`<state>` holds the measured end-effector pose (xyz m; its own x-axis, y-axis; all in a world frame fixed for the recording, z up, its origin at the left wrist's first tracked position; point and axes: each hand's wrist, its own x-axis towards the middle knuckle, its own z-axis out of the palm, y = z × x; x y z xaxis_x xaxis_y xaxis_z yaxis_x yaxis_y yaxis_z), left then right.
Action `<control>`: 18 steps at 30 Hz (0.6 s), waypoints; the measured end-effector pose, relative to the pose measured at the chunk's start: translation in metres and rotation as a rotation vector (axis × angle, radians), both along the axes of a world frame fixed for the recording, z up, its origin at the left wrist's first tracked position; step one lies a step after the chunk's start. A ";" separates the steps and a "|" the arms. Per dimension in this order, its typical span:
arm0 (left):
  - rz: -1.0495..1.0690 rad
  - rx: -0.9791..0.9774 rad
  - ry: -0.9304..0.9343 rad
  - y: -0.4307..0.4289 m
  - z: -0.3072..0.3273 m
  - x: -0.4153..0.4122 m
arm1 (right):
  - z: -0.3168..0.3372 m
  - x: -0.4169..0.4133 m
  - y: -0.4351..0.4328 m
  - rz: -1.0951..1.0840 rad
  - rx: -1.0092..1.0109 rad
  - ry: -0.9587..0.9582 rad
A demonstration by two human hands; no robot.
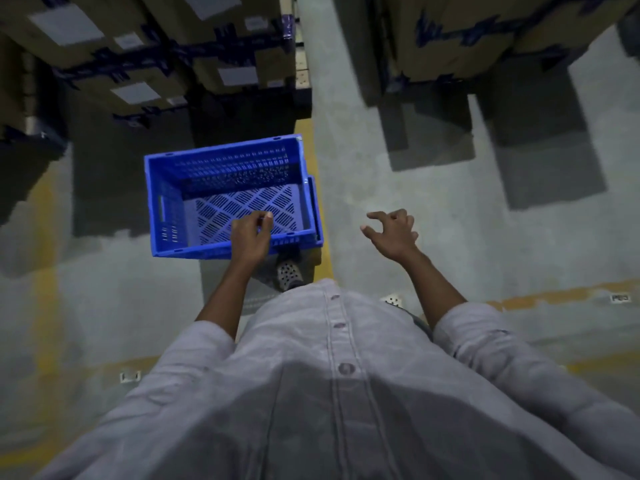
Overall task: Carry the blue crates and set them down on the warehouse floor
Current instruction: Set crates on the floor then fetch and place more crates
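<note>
An empty blue crate (pixel 166 202) with slotted walls sits nested on a second blue crate (pixel 314 206), whose rim juts out on the right. The stack stands on the grey floor by a yellow line. My left hand (pixel 250 237) hovers over the top crate's near rim, fingers loosely curled with nothing in them; whether it touches the rim is unclear. My right hand (pixel 393 233) hangs in the air to the right of the crates, fingers spread and bent, holding nothing.
Taped cardboard boxes (pixel 145 57) on dark pallets stand just behind the crates, and more boxes (pixel 467 43) are at the upper right. A grey aisle (pixel 349 143) runs between them. My shoe (pixel 289 273) is right below the crates. Yellow floor lines (pixel 540 297) cross nearby.
</note>
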<state>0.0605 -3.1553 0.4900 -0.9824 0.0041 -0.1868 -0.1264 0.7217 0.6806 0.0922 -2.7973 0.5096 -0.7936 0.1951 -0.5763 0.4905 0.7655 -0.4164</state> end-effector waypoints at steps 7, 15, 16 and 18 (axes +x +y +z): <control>0.028 0.037 0.022 0.111 0.011 0.032 | 0.005 0.033 0.102 0.024 -0.016 0.025; -0.082 0.061 -0.013 0.228 0.009 0.073 | 0.015 0.056 0.169 0.016 -0.030 0.079; -0.101 0.058 -0.016 0.235 0.009 0.074 | 0.015 0.056 0.172 0.021 -0.034 0.085; -0.111 0.041 -0.024 0.247 0.015 0.074 | 0.016 0.053 0.174 0.042 -0.036 0.100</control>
